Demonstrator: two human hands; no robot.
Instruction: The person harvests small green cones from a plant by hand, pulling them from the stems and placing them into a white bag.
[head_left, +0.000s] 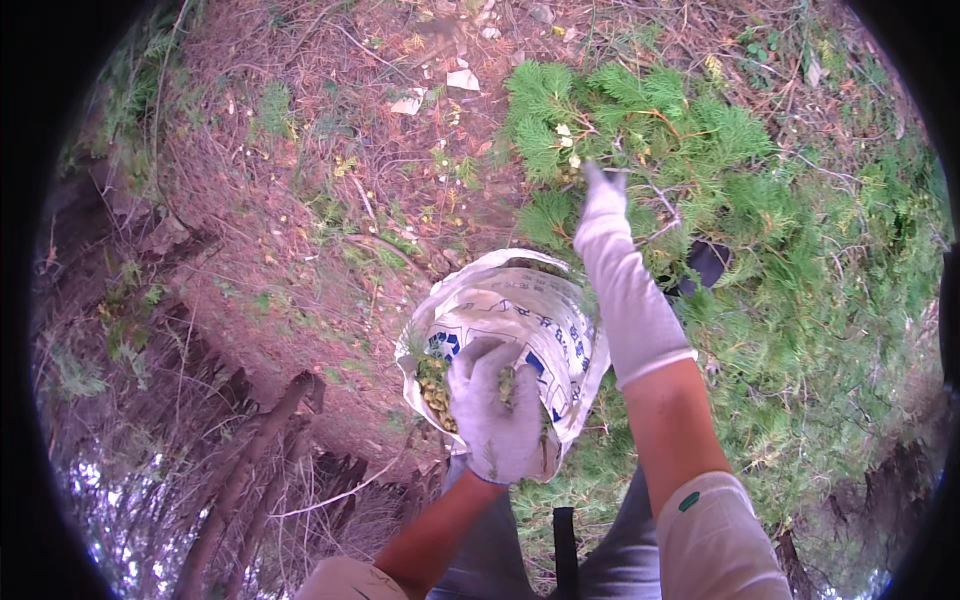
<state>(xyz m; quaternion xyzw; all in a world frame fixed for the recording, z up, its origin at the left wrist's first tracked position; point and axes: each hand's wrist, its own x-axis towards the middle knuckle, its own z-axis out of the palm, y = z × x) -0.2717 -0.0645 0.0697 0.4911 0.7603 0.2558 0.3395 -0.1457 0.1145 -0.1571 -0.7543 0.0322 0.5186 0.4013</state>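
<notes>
A white woven sack (491, 289) stands before my legs with its mouth wide; blue print shows on its inner wall. Small yellow-green cones or seed clusters (437, 397) lie inside it at the left. My left hand (496, 412), in a white knit glove, is over the sack's mouth with fingers spread and curled downward; whether something is under the palm is hidden. Beyond the sack, my right hand (606, 187), gloved too, reaches to a green conifer branch (637, 112) with flat, feathery sprays. Its fingers are blurred and partly hidden, so their grip is unclear. Pale cones (564, 135) hang beside it.
Dense conifer foliage (787, 322) spreads along the right. A dark object (705, 264) lies partly under it. Pale stones (463, 79) and dry needles cover the ground ahead. Brown trunks (255, 442) and bare twigs stand at the lower left.
</notes>
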